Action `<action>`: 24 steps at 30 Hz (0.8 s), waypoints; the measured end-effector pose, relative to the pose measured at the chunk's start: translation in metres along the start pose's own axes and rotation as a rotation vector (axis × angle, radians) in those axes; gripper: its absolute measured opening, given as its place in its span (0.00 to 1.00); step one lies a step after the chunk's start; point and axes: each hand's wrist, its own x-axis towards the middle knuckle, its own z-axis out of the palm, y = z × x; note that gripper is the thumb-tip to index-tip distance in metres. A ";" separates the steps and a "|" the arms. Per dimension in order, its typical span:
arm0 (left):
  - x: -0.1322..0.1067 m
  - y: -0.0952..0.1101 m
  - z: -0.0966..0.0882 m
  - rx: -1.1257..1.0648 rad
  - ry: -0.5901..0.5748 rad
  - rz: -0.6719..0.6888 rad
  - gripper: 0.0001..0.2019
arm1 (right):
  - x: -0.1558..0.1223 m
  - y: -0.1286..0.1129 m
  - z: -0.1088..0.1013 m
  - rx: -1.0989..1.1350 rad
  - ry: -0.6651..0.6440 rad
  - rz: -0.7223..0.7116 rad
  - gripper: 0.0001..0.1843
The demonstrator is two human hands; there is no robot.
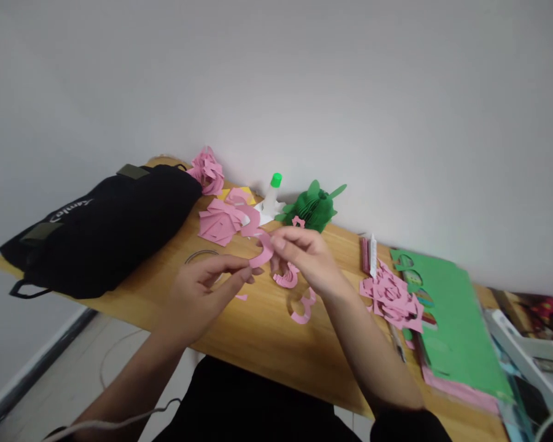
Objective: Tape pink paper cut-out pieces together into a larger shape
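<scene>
A curved pink paper cutout (263, 250) is held up above the desk between my two hands. My left hand (207, 288) pinches its lower end between thumb and finger. From the other side, my right hand (306, 253) is closed on its right edge. Below my right hand lie a stack of curved pink paper pieces (287, 277) and another wavy pink cutout (304, 307). Behind my hands sit folded pink paper pieces (220, 221), a glue stick (271, 191) with a green cap and a green paper plant shape (314, 207).
A black bag (105, 227) covers the desk's left part. Pink paper scraps (391, 298) lie at right beside green paper sheets (461, 319). A white tray (529, 356) stands at the far right. More crumpled pink paper (207, 172) rests near the wall.
</scene>
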 end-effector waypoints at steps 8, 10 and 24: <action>0.007 0.017 0.046 -0.314 -0.270 -0.167 0.05 | -0.062 -0.012 -0.020 -0.258 0.370 -0.262 0.02; 0.007 0.018 0.051 -0.294 -0.348 -0.157 0.06 | -0.071 -0.013 -0.027 -0.273 0.385 -0.241 0.04; 0.021 0.049 0.060 -0.121 -0.465 0.023 0.09 | -0.096 -0.016 -0.034 -0.035 0.265 -0.072 0.06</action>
